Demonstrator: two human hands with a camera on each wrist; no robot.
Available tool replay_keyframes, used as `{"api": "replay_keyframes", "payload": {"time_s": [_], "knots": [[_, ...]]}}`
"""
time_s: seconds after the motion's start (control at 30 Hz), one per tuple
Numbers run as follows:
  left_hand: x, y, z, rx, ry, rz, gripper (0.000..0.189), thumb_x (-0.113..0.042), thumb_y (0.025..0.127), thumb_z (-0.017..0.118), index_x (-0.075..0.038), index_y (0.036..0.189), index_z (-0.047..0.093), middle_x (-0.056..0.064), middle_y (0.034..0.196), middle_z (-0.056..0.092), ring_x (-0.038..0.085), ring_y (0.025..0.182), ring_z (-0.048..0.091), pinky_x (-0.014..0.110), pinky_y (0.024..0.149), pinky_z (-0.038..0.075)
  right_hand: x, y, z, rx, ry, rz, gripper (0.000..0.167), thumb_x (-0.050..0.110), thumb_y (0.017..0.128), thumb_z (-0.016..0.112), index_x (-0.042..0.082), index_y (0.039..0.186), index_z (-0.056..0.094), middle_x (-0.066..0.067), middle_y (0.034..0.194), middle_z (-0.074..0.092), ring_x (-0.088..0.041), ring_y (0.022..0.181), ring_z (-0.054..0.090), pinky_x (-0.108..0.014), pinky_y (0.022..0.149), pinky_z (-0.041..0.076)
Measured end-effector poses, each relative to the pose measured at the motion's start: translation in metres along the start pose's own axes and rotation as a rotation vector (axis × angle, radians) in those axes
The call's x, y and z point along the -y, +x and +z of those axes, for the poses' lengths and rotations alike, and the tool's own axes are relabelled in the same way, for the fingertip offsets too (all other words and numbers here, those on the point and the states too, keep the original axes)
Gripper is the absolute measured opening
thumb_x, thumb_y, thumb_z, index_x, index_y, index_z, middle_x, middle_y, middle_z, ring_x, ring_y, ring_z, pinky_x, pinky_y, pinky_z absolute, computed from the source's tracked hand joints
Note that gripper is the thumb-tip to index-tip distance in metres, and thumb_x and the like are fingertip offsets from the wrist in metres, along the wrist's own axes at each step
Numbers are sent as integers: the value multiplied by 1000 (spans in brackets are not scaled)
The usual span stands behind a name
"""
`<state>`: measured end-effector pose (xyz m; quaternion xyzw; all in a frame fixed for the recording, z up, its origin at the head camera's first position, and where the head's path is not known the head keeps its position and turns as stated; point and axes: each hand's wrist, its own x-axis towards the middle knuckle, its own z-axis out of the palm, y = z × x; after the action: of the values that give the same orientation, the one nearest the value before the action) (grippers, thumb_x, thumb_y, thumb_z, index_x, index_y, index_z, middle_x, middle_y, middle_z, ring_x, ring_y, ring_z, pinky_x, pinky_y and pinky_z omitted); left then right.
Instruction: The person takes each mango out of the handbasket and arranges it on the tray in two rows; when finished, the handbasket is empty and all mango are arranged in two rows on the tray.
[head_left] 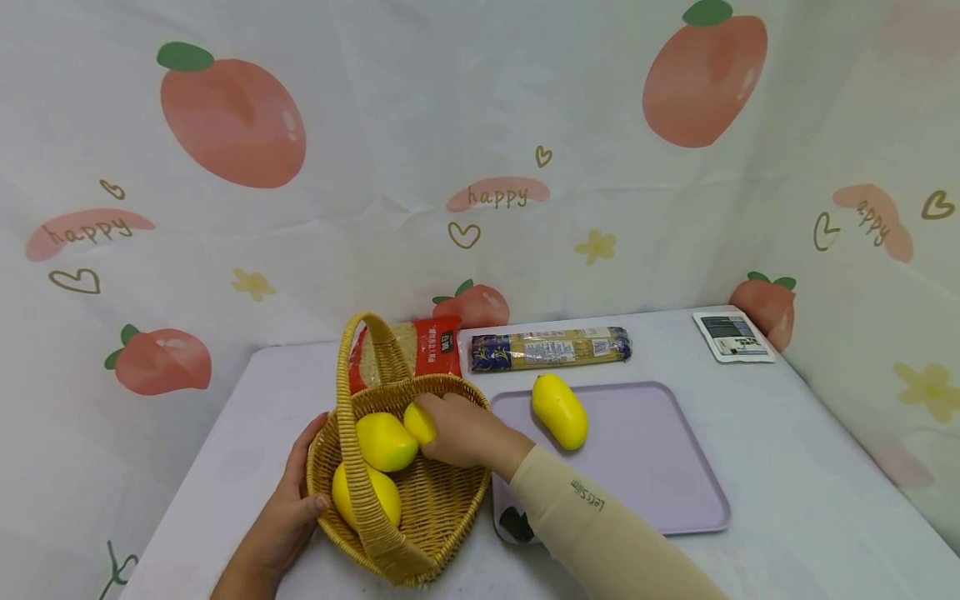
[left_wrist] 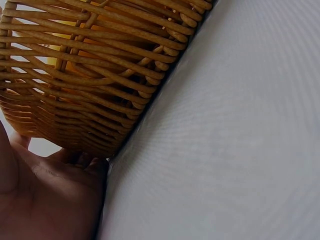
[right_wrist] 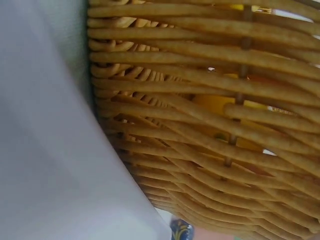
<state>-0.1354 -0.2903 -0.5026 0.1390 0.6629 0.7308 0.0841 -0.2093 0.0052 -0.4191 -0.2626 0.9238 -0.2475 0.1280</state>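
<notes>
A heart-shaped wicker basket [head_left: 450, 546] with a tall arched handle stands on the table. Two yellow mangoes lie in its left half, an upper mango [head_left: 386, 442] and a lower mango [head_left: 384, 497]. Reaching inside over the right rim, my right hand [head_left: 461, 429] grips a third mango [head_left: 418, 423], partly covered by the fingers. My left hand [head_left: 288, 500] holds the basket's left side from outside, thumb near the rim. The left wrist view shows that palm [left_wrist: 50, 185] close beside the woven wall [left_wrist: 90, 100]. In the right wrist view, the weave [right_wrist: 200, 115] hides the hand.
Right of the basket is a lilac tray [head_left: 637, 500] with another mango [head_left: 558, 411] on it; my right forearm crosses its corner. Behind stand a red food bag [head_left: 438, 348] and a long noodle packet [head_left: 551, 348]. A white pouch [head_left: 733, 337] lies at the back right.
</notes>
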Motion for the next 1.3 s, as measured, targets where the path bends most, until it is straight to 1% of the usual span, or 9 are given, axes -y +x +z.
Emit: {"api": "replay_keyframes", "payload": {"time_s": [0.13, 0.37, 0.47, 0.6, 0.77, 0.93, 1.03, 1.2, 1.3], "knots": [[1, 0, 0, -2, 6, 0, 100, -36, 103, 78, -33, 176, 11, 5, 179, 1, 13, 158, 16, 18, 115, 29, 0, 0, 0, -10, 15, 9, 69, 19, 94, 85, 12, 155, 54, -10, 128, 63, -18, 101, 56, -36, 87, 51], [-2, -1, 0, -2, 8, 4, 99, -34, 103, 78, -32, 176, 10, 6, 180, 0, 13, 158, 16, 18, 115, 29, 2, -2, -2, -51, 64, -5, 79, 17, 90, 88, 7, 158, 50, -14, 143, 56, -21, 113, 55, -38, 98, 50], [-3, -2, 0, -1, 8, 0, 99, -34, 103, 78, -32, 176, 10, 6, 179, 0, 12, 158, 16, 18, 115, 28, 2, -5, -5, -56, 95, -26, 80, 17, 91, 88, 12, 161, 49, -13, 150, 52, -21, 117, 55, -38, 100, 50], [-4, -3, 0, -2, 4, -2, 99, -36, 103, 78, -33, 176, 10, 6, 179, 0, 11, 157, 17, 17, 115, 28, 3, -10, -9, -72, 127, -80, 81, 14, 91, 86, 17, 163, 48, -10, 158, 49, -20, 126, 53, -39, 103, 49], [-4, -3, 0, 1, 1, 6, 99, -35, 104, 77, -33, 176, 10, 6, 179, 1, 11, 157, 18, 17, 115, 27, 0, -18, -14, -106, 189, -126, 81, 12, 93, 84, 19, 165, 47, -5, 159, 48, -19, 132, 49, -41, 110, 46], [-4, -2, 1, 2, 5, 9, 99, -34, 104, 77, -32, 176, 10, 6, 179, 0, 11, 157, 17, 17, 115, 27, -2, -31, -17, -130, 284, -167, 78, 17, 96, 84, 19, 164, 47, 0, 160, 49, -18, 134, 48, -42, 113, 43], [-4, -1, 1, -2, 7, 6, 101, -34, 103, 78, -30, 176, 8, 5, 179, 0, 11, 157, 17, 17, 115, 28, -4, -41, -19, -155, 323, -196, 77, 22, 97, 85, 19, 164, 47, 3, 162, 48, -16, 136, 49, -43, 115, 42], [-3, 0, 0, -11, 4, -1, 102, -35, 103, 79, -30, 176, 9, 5, 179, 1, 13, 158, 17, 18, 114, 28, -9, -59, -25, -214, 377, -234, 78, 29, 98, 85, 21, 164, 47, 5, 160, 50, -16, 132, 53, -45, 112, 46], [-1, 0, 1, -15, 2, -4, 101, -35, 102, 79, -32, 176, 10, 4, 179, 1, 13, 158, 16, 18, 114, 28, -15, -71, -27, -240, 392, -234, 78, 33, 98, 84, 21, 165, 46, 5, 158, 52, -16, 127, 55, -46, 108, 48]]}}
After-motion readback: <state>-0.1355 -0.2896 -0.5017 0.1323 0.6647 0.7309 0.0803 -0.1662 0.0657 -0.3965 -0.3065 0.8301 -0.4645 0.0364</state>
